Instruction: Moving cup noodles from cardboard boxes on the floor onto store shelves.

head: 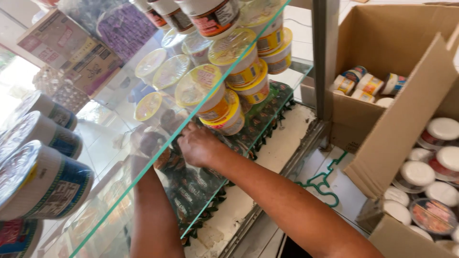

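At frame centre the right hand [198, 145] rests knuckles-up on a row of dark green sachet strips [248, 129] running toward upper right; its grip is hidden. The left hand [153, 143], blurred behind the glass shelf [119, 205], perhaps grips them too; I cannot tell.

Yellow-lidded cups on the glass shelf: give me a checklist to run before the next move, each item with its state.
1. Right hand on the dark sachets beneath the glass shelf: ok.
2. Left hand visible: not ok, hidden behind the shelf; grip cannot tell.
3. Yellow-lidded cups stacked steadily: cannot tell.
4. Cardboard box open, cups inside: ok.
5. Green hanger lies apart from the arms: ok.
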